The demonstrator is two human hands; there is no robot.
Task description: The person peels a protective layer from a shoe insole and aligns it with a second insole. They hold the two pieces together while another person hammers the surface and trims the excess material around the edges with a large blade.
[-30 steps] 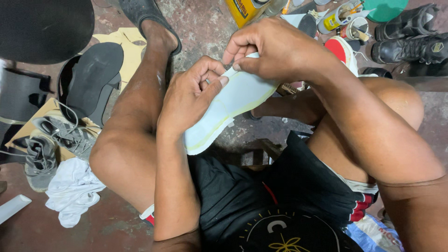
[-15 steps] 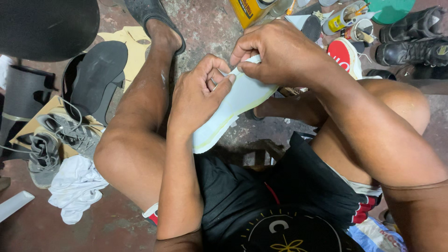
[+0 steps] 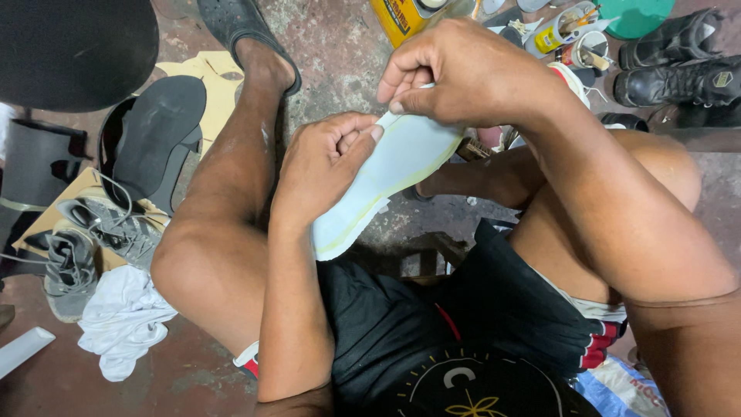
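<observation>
Held above the lap, a pale shoe sole with yellowish rim, pinched at its toe end by left hand and right hand close together; probably light, flexible, best gripped at edges.

The person wears black shorts with red-and-white trim at the hems, a dark slip-on sandal on one foot, and has bare arms, bare legs and ringless hands.
</observation>
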